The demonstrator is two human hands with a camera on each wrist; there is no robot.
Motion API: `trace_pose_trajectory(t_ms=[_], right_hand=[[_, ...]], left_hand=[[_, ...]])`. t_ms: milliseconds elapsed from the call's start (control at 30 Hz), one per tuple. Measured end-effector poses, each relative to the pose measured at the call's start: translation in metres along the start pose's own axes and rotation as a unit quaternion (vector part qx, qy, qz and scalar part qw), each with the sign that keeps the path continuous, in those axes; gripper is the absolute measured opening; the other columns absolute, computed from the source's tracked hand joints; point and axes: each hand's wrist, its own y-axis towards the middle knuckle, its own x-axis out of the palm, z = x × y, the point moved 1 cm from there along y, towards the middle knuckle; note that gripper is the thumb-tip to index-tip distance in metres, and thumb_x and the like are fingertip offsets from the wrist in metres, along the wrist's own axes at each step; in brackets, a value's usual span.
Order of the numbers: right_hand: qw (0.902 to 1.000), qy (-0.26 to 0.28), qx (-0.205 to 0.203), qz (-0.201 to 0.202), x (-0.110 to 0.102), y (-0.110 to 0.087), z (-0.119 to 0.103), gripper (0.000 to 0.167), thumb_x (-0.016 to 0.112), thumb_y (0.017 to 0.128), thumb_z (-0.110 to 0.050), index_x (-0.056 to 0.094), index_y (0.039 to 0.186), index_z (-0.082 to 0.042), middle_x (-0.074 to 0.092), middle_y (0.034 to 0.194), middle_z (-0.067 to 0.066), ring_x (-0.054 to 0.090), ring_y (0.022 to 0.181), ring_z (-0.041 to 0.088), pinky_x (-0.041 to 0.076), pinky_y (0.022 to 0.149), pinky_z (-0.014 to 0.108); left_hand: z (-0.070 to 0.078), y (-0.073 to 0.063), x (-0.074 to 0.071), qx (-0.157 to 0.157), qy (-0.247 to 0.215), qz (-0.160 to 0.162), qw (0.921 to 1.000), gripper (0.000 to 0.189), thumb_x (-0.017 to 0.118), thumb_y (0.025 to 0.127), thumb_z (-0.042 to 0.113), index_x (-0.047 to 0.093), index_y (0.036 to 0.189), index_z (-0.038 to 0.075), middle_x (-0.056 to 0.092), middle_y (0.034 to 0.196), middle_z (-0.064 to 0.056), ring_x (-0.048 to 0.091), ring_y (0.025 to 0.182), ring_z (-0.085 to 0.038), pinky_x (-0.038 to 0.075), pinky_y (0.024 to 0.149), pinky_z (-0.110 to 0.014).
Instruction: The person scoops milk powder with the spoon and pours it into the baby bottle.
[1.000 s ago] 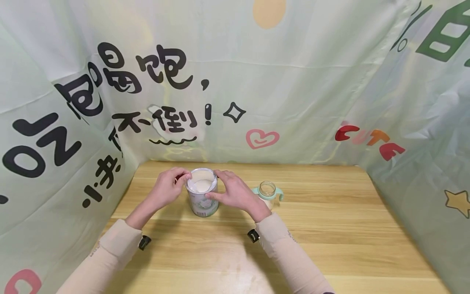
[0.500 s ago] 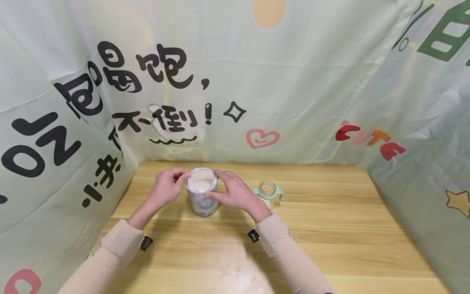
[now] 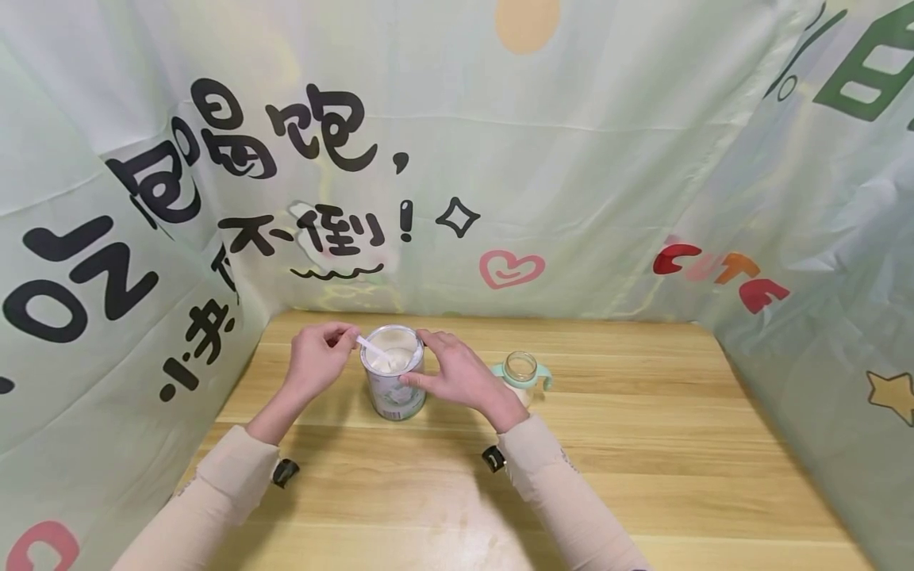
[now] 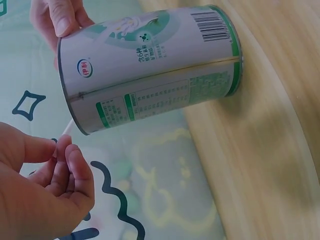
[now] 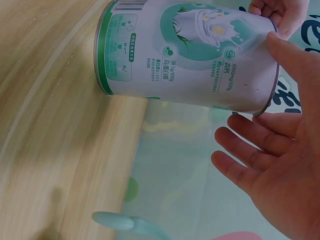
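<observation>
A milk powder tin [image 3: 395, 395] with its top off stands upright on the table in the head view, pale powder inside. My left hand [image 3: 317, 357] pinches the end of a thin white scoop handle [image 3: 372, 346], which slants over the rim into the tin. Its far end is down in the powder, hard to make out. My right hand [image 3: 460, 371] grips the tin's rim, thumb at the front and fingers at the back right. In the right wrist view the tin [image 5: 200, 60] sits between thumb and index finger, the other fingers [image 5: 245, 150] spread loosely.
Right of the tin, partly behind my right wrist, stands a lidless baby bottle [image 3: 520, 368] with mint-green handles. Printed cloth [image 3: 600, 198] walls enclose the wooden table [image 3: 628, 444] at the back and both sides.
My left hand has drawn slightly left from the rim, and the white scoop handle now shows between its fingers and the powder. My right hand and the tin have stayed put.
</observation>
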Motion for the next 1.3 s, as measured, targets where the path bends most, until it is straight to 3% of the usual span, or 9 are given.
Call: trace_pose_trajectory(t_ms=[233, 600, 867, 1000, 1300], right_hand=[[1.0000, -0.005, 0.003, -0.002, 0.0006, 0.0000, 0.0004, 0.088, 0.076, 0.094, -0.056, 0.044, 0.159, -0.007, 0.058, 0.153, 0.019, 0.054, 0.143, 0.036, 0.046, 0.118, 0.052], [1.0000, -0.008, 0.001, 0.001, 0.0016, -0.0007, 0.0008, 0.089, 0.075, 0.094, -0.056, 0.043, 0.159, -0.005, 0.057, 0.154, 0.019, 0.053, 0.144, 0.036, 0.045, 0.119, 0.052], [1.0000, -0.006, -0.002, 0.003, 0.0020, -0.0003, 0.0014, 0.088, 0.076, 0.094, -0.055, 0.044, 0.159, -0.005, 0.058, 0.153, 0.018, 0.055, 0.143, 0.036, 0.047, 0.118, 0.052], [1.0000, -0.006, -0.003, 0.004, 0.0014, -0.0005, 0.0012, 0.088, 0.075, 0.094, -0.056, 0.043, 0.159, -0.004, 0.058, 0.153, 0.018, 0.054, 0.143, 0.036, 0.047, 0.118, 0.052], [1.0000, -0.002, -0.004, -0.001, 0.0005, -0.0008, 0.0015, 0.088, 0.074, 0.095, -0.056, 0.043, 0.159, -0.005, 0.057, 0.154, 0.018, 0.054, 0.143, 0.035, 0.047, 0.118, 0.053]], left_hand=[[-0.0015, 0.0006, -0.0037, -0.024, -0.018, 0.006, 0.9995, 0.022, 0.067, 0.103, 0.018, 0.080, 0.107, 0.001, 0.078, 0.089, -0.015, 0.059, 0.068, -0.013, 0.046, 0.055, -0.021], [-0.0012, -0.0005, -0.0029, -0.004, -0.008, 0.009, 0.9999, 0.021, 0.067, 0.103, 0.018, 0.081, 0.108, 0.002, 0.079, 0.090, -0.014, 0.066, 0.077, -0.015, 0.049, 0.061, -0.021], [-0.0031, -0.0022, -0.0002, 0.046, -0.036, -0.053, 0.9969, 0.019, 0.071, 0.101, 0.018, 0.081, 0.105, 0.002, 0.078, 0.088, -0.011, 0.062, 0.073, -0.014, 0.050, 0.062, -0.021], [-0.0020, -0.0027, 0.0018, 0.081, -0.060, -0.084, 0.9913, 0.018, 0.074, 0.100, 0.019, 0.082, 0.103, 0.002, 0.077, 0.085, -0.010, 0.058, 0.068, -0.010, 0.047, 0.058, -0.021], [0.0044, -0.0057, 0.0025, 0.121, -0.093, -0.144, 0.9778, 0.015, 0.075, 0.099, 0.012, 0.081, 0.105, 0.000, 0.079, 0.092, -0.013, 0.057, 0.069, -0.008, 0.048, 0.060, -0.020]])
